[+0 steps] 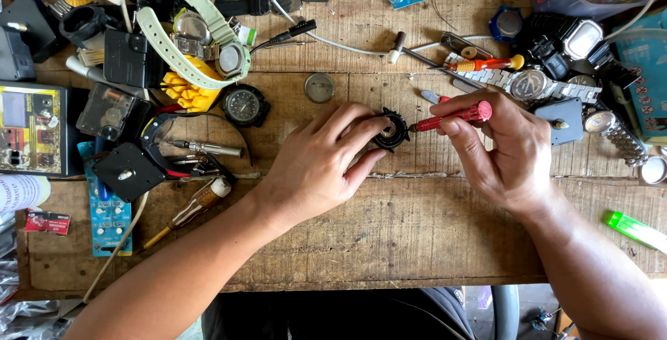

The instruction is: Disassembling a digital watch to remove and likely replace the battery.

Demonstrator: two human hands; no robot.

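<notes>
Watch case [390,130], black, round, lying at centre of wooden bench [417,229], open back up with brass-toned inner parts exposed. Left hand [326,159] closed around near-left side of case, fingertips pinning it flat against bench. Right hand [504,149] pinched shut on red-handled precision screwdriver [450,118], thumb and forefinger on the shaft, tip angled left and down into right edge of case.

Progress, as judged: case back apparently already off; round metal disc [319,88] lying just beyond the hands, possibly the removed cover, not confirmable. Work inside the case in hand; whether a screw is being loosened or tightened cannot be told. No strap attached to case. Reassembly not yet done.

Surroundings: pale green strapped watch [208,34] far left, black dial watch [244,106] near it, steel bracelet watch [531,84] far right, second screwdriver with red and yellow handle [486,63] beyond right hand, green lighter [636,230] near right.
</notes>
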